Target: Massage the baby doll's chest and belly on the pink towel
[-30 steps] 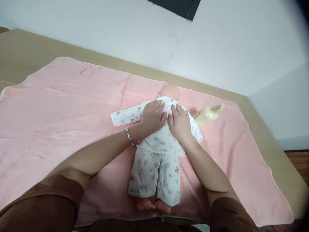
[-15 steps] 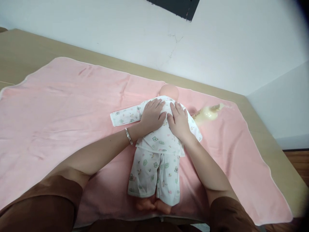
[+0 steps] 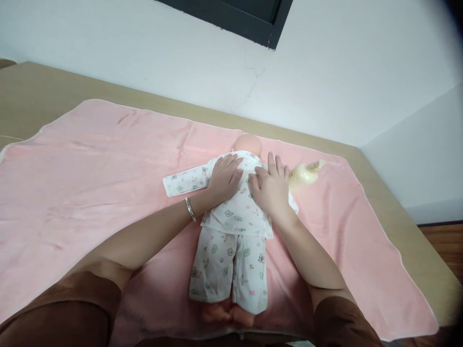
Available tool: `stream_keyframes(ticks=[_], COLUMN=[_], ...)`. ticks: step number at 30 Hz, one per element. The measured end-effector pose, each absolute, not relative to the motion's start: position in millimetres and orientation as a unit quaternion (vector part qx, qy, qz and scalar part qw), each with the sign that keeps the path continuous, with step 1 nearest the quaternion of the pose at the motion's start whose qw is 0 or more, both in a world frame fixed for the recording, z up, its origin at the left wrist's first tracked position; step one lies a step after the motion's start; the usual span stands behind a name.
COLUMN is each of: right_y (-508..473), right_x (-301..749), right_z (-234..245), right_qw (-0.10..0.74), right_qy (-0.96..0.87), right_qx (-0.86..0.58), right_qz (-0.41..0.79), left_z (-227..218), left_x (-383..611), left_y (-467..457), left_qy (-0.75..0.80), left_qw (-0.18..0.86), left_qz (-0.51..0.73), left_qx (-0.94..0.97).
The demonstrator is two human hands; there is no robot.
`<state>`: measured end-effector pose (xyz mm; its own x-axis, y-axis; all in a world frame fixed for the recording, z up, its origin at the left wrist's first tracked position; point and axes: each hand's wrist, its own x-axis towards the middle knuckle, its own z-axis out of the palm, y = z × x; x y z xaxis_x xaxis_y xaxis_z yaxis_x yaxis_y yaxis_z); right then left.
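A baby doll (image 3: 248, 144) lies on a pink blanket, its bald head pointing away from me and its feet toward me. It wears a white printed top (image 3: 235, 212) and matching trousers (image 3: 213, 265). Spread flat on the upper left of the top is my left hand (image 3: 224, 177), with a silver bangle at the wrist. My right hand (image 3: 272, 185) is over the doll's upper right side, fingers apart and pointing forward; whether its palm touches the cloth I cannot tell. It covers much of the doll's right shoulder. Neither hand grips anything.
The pink blanket (image 3: 108, 183) spreads over a wooden table (image 3: 137, 102) against a white wall. Right of the doll lies a shiny cream-yellow object (image 3: 306, 174), blurred, its kind unclear. A dark frame (image 3: 249, 24) is on the wall above.
My right hand has shifted slightly right and lifted its fingers from the doll's top. My left hand stays on the doll's back. The view has tilted up a little.
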<state>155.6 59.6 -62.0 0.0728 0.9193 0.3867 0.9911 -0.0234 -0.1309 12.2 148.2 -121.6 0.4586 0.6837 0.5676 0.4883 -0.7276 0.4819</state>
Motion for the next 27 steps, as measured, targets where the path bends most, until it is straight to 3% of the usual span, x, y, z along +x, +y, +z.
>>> stream_keyframes(ticks=[9, 13, 18, 22, 27], right_y=[63, 63, 64, 64, 66], right_x=[145, 147, 150, 153, 149], right_z=[-78, -78, -77, -80, -86], right_qw=[0.190, 0.229, 0.195, 0.260, 0.214], right_qy=[-0.714, -0.695, -0.720, -0.701, -0.723], right_qx=[-0.673, -0.682, -0.665, -0.663, -0.656], right_qz=[0.036, 0.000, 0.033, -0.030, 0.025], left_z=[-131, -131, -130, -129, -129], left_x=[13, 13, 13, 13, 13], left_y=[152, 152, 152, 151, 151], left_qy=[0.352, 0.351, 0.353, 0.354, 0.354], left_qw=[0.134, 0.129, 0.132, 0.136, 0.139], left_qz=[0.413, 0.414, 0.416, 0.414, 0.415], left_qx=[0.829, 0.830, 0.828, 0.828, 0.827])
